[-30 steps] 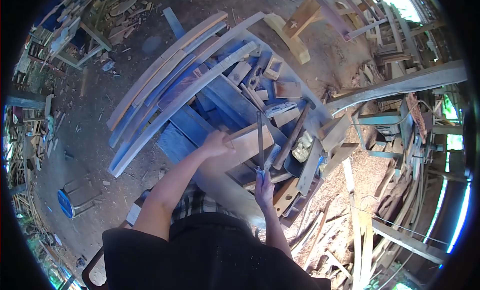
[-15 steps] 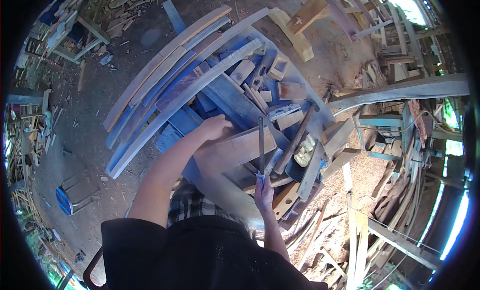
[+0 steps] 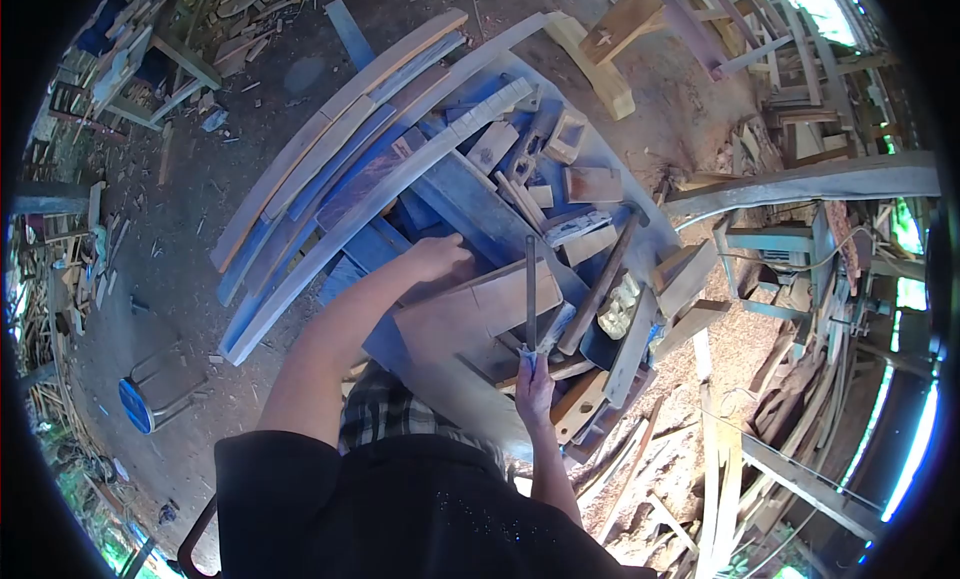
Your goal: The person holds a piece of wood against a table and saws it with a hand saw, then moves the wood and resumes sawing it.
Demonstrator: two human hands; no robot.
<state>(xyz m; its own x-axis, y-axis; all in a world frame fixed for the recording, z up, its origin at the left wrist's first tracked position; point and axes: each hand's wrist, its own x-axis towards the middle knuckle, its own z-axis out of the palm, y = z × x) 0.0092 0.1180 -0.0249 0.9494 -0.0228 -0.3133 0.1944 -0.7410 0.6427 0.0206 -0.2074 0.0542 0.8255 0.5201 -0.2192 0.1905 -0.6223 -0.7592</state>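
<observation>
A: Workshop yard, dirt floor (image 3: 190,199), scrap timber all round. We log one bench (image 3: 640,244), piled with wood.

B: Item one, the board (image 3: 480,309). We place it flat at the near middle of the bench, light wood, its long side running left to right.

A: Our left hand (image 3: 440,257) lies on the board's far left corner, fingers curled over the edge, pressing down.

B: Item two, the file (image 3: 530,291). We note a long dark bar, standing nearly straight away from us, crossing the board's right end.

A: Our right hand (image 3: 535,384) is wrapped tight round the file's near end, at the bench's near edge. A bit of blue shows at the grip.

B: Item three, curved planks (image 3: 330,169), several, bluish and pale, fanned along the bench's left edge and hanging past it.

A: Item four, small blocks (image 3: 570,169), loose, at the far side of the bench beyond the board.

B: Item five, a hammer (image 3: 600,279), handle slanting just right of the file, head toward the far side.

A: Off the bench we add a blue stool (image 3: 140,404) on the dirt, well to the left, and a machine (image 3: 790,244) past the right edge, among sawdust.

B: Whether the file's tip touches the board, we cannot tell.
</observation>
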